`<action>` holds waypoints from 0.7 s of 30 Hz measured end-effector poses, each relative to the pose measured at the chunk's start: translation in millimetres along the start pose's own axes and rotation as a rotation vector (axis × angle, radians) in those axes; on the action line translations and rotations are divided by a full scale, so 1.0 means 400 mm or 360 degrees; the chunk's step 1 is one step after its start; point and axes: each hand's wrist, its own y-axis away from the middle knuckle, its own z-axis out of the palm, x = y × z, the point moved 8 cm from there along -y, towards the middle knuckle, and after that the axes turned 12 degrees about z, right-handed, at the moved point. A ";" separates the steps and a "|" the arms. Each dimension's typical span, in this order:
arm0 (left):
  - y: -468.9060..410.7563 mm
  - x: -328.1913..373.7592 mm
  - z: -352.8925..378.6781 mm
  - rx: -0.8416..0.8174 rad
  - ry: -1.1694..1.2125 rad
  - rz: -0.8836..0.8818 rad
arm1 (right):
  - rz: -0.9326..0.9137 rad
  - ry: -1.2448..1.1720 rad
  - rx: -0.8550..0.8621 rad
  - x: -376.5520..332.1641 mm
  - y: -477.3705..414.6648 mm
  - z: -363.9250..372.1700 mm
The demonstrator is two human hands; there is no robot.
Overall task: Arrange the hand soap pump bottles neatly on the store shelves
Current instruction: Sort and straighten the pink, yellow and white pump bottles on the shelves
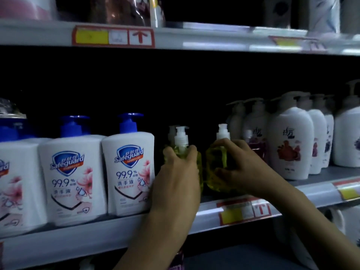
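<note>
Two clear yellow-green pump bottles with white pumps stand side by side on the middle shelf (116, 236). My left hand (178, 172) grips the left yellow bottle (198, 162) from the front, fingers curled over its shoulder below the pump. My right hand (236, 166) holds the right yellow bottle (215, 164), fingers round its top and thumb on its front. Another white pump shows just behind the left bottle. White Safeguard bottles (129, 172) with blue pumps stand in a row to the left, the nearest touching my left wrist.
White pump bottles with red flower labels (290, 141) fill the shelf to the right, with a dark red bottle (255, 147) behind my right hand. Price tags (243, 211) line the shelf edge. An upper shelf (175, 38) carries other goods overhead.
</note>
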 end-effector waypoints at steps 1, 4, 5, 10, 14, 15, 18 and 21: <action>-0.002 0.000 0.000 0.0002 -0.0013 -0.0009 | 0.0032 0.0017 0.0011 0.006 0.003 -0.007; -0.013 0.009 0.003 -0.0018 0.0047 0.0013 | 0.0157 0.0197 0.0119 0.026 0.020 -0.032; -0.016 0.014 0.006 -0.0032 0.0092 0.0030 | 0.0191 0.0319 0.0182 0.029 0.027 -0.040; -0.034 0.075 0.039 -0.0132 0.0216 0.0077 | 0.0343 0.0564 0.0343 0.016 0.066 -0.063; -0.030 0.081 0.036 -0.0185 0.0265 0.0098 | 0.0246 0.0383 0.0546 -0.033 0.104 -0.112; -0.019 0.074 0.023 -0.0180 0.0282 0.0098 | 0.0115 0.0245 0.0626 -0.065 0.111 -0.132; 0.054 0.040 -0.032 -0.0030 0.0287 0.0050 | -0.0149 -0.0082 0.0491 -0.176 0.069 -0.119; 0.130 -0.007 -0.082 0.0094 0.0196 0.0016 | -0.0278 0.0047 0.0446 -0.261 -0.039 -0.049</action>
